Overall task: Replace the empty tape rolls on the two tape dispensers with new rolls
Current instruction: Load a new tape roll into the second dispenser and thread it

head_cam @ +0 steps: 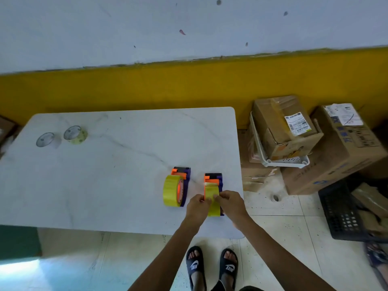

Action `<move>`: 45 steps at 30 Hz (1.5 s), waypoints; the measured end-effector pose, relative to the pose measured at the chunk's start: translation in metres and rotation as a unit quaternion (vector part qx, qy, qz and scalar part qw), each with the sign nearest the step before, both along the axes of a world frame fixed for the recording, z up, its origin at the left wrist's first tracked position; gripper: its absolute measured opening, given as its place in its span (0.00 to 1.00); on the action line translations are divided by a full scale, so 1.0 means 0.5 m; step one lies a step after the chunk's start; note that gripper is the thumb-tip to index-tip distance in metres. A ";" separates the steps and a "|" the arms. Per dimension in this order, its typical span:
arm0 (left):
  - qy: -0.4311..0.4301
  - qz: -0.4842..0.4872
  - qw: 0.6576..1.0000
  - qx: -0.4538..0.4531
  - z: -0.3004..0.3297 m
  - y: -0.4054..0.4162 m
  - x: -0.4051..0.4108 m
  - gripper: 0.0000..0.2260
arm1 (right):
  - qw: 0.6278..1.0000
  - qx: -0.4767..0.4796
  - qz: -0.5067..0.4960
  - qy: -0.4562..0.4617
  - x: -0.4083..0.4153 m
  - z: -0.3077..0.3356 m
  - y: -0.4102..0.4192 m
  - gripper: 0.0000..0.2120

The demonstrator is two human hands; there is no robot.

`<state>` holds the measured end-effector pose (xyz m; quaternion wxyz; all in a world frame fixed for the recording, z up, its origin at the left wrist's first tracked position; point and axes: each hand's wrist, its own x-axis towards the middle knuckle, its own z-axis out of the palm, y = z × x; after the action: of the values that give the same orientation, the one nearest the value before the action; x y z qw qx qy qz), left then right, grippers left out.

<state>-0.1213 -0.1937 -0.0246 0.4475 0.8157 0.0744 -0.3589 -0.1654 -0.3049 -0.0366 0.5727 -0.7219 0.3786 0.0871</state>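
Observation:
Two orange-and-purple tape dispensers stand near the white table's right front part. The left dispenser (184,175) carries a full yellow tape roll (171,193) and nobody touches it. The right dispenser (214,179) also holds a yellow roll (213,208). My left hand (197,206) and my right hand (231,201) meet over that roll, both pinching its loose yellow tape end between fingertips. At the table's far left lie two nearly bare rolls: a clear core (47,140) and a core with a thin yellowish layer (76,134).
The marble-look table (117,164) ends just right of the right dispenser. On the floor to the right sit cardboard boxes (285,122), a white plastic rack (281,161) and a black crate (344,215). My sandalled feet (212,267) stand below the front edge.

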 end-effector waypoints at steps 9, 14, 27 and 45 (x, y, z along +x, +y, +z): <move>-0.073 -0.068 0.995 0.022 -0.015 0.011 0.002 0.12 | 0.979 -0.161 0.124 -0.026 0.076 0.025 -0.054 0.07; -0.091 -0.074 0.992 0.037 -0.025 0.011 0.003 0.15 | 0.899 -0.251 0.350 0.080 0.143 0.003 -0.080 0.11; -0.102 -0.112 0.988 0.028 -0.029 0.021 0.012 0.18 | 0.874 -0.254 0.414 0.034 0.192 -0.026 -0.107 0.17; -0.136 -0.206 0.948 0.203 0.003 0.001 0.042 0.32 | 0.782 -0.386 0.480 0.098 0.242 -0.021 -0.088 0.05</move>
<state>-0.1004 -0.1929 -0.0229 0.1950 0.9277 -0.0856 -0.3066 -0.0441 -0.3492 -0.0472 0.0907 -0.9585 0.0392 0.2673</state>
